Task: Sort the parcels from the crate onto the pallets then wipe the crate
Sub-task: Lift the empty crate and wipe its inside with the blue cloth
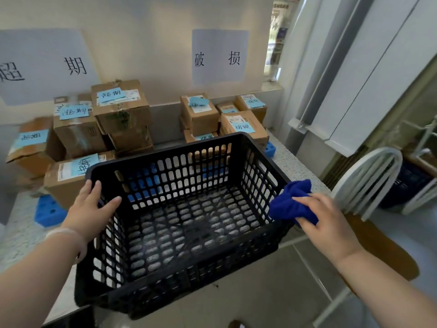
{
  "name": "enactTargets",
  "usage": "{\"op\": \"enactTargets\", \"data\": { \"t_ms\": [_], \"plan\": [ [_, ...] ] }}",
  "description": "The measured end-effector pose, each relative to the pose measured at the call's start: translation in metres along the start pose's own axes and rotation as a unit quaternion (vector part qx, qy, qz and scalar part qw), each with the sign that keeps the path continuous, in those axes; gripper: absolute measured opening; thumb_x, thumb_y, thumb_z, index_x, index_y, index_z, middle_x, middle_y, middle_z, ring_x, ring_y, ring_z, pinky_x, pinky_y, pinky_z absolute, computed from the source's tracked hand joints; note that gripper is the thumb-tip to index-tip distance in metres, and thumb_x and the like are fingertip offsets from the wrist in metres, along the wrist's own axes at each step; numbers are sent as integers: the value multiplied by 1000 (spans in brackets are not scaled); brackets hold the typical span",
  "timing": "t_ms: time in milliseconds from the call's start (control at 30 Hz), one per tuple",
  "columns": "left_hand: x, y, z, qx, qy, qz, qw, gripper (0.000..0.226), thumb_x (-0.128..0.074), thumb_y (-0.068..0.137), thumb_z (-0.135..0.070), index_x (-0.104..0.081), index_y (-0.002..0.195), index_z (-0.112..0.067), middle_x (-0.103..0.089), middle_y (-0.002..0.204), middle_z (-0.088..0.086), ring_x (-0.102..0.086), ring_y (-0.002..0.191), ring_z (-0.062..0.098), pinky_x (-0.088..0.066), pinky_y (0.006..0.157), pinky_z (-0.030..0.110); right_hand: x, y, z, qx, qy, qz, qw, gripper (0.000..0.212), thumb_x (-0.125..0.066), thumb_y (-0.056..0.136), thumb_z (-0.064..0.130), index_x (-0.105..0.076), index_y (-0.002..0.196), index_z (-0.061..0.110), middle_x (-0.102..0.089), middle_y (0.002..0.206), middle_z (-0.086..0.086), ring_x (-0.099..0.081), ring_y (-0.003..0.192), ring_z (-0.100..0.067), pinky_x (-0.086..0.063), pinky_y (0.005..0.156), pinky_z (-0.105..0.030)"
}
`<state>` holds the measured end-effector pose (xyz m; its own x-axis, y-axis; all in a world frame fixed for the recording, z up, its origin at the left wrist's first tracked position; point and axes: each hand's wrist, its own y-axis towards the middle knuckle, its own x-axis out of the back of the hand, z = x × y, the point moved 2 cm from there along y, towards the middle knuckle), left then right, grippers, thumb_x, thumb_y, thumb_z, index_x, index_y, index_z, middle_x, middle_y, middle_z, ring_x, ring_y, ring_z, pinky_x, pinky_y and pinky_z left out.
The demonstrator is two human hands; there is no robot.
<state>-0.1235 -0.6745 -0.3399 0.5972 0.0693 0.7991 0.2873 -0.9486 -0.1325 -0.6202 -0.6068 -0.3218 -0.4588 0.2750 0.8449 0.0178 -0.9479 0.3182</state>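
A black perforated plastic crate (257,159) sits in front of me with nothing inside it. My left hand (91,210) holds its left rim, thumb inside the wall and fingers outside. My right hand (326,221) grips a bunched blue cloth (289,204) against the crate's right rim. Cardboard parcels with blue labels stand in two groups behind the crate: a left stack (94,124) on a blue pallet (48,210), and a right stack (224,117) on another blue pallet (270,149).
Two paper signs (220,56) with handwritten characters hang on the wall above the stacks. A white chair (369,176) stands at the right, beside a window frame. The crate overhangs the front edge of the speckled counter (21,233).
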Motion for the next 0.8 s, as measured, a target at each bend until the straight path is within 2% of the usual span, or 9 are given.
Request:
{"op": "enactTargets", "data": {
  "t_ms": [67, 133, 233, 300, 400, 467, 567, 733, 800],
  "plan": [
    [5, -11, 1, -24, -67, -8, 997, 71, -55, 98, -37, -20, 158, -21, -3, 166, -6, -2, 152, 15, -7, 123, 39, -8, -11, 14, 35, 7, 28, 999, 52, -81, 75, 5, -66, 124, 18, -57, 122, -4, -51, 115, -17, -35, 102, -30],
    [6, -29, 7, -49, -64, -2, 997, 69, -55, 98, -36, -21, 157, -24, -4, 166, -7, -2, 152, 15, -6, 123, 39, -21, -23, 34, 65, 31, 42, 997, 59, -82, 73, 5, -64, 127, 22, -55, 126, -3, -49, 118, -15, -36, 103, -33],
    [-3, -63, 18, -66, -67, 11, 996, 65, -52, 99, -36, -20, 156, -29, -4, 163, -16, 0, 150, 8, -3, 120, 32, -44, -37, 71, 98, 62, 54, 992, 65, -81, 72, 8, -58, 130, 28, -52, 128, 2, -48, 118, -12, -33, 106, -21],
    [-7, -81, 22, -64, -110, 13, 992, 63, -45, 101, -38, -18, 157, -29, -3, 158, -24, -1, 145, -2, -3, 115, 24, -59, -44, 99, 129, 70, 70, 987, 62, -72, 76, 17, -53, 133, 31, -50, 130, 2, -49, 118, -14, -28, 107, -16],
    [-7, -97, 22, -31, -219, 25, 975, 56, -34, 104, -39, -15, 156, -31, -5, 157, -26, -3, 139, -10, -1, 113, 19, -80, -54, 144, 171, 49, 97, 979, 59, -56, 80, 30, -46, 138, 35, -51, 131, -2, -54, 113, -22, -41, 104, -29],
    [-7, -103, 24, -14, -267, 31, 963, 59, -30, 102, -48, -14, 156, -33, -6, 159, -25, -4, 141, -11, -1, 117, 22, -94, -59, 168, 195, 39, 107, 974, 64, -62, 79, 28, -44, 140, 36, -52, 131, -4, -57, 108, -26, -49, 98, -39],
    [-8, -107, 24, -8, -272, 36, 962, 64, -25, 98, -54, -12, 157, -32, -3, 161, -24, -3, 143, -9, -1, 117, 21, -112, -66, 201, 233, 11, 108, 966, 74, -75, 73, 27, -45, 139, 37, -53, 130, -6, -62, 104, -29, -55, 92, -42],
    [-4, -105, 19, 4, -300, 27, 954, 56, -23, 104, -46, -13, 157, -29, -5, 163, -18, -3, 148, -2, -2, 119, 24, -133, -73, 261, 293, -19, 117, 949, 61, -43, 79, 41, -41, 139, 42, -54, 131, -5, -64, 99, -28, -56, 90, -37],
    [-2, -105, 20, 11, -316, 28, 948, 57, -24, 104, -48, -14, 157, -30, -6, 164, -17, -5, 148, -1, -3, 121, 26, -141, -76, 277, 316, -22, 125, 940, 60, -39, 80, 42, -39, 140, 42, -48, 135, -5, -64, 102, -30, -56, 91, -39]
  ]
}}
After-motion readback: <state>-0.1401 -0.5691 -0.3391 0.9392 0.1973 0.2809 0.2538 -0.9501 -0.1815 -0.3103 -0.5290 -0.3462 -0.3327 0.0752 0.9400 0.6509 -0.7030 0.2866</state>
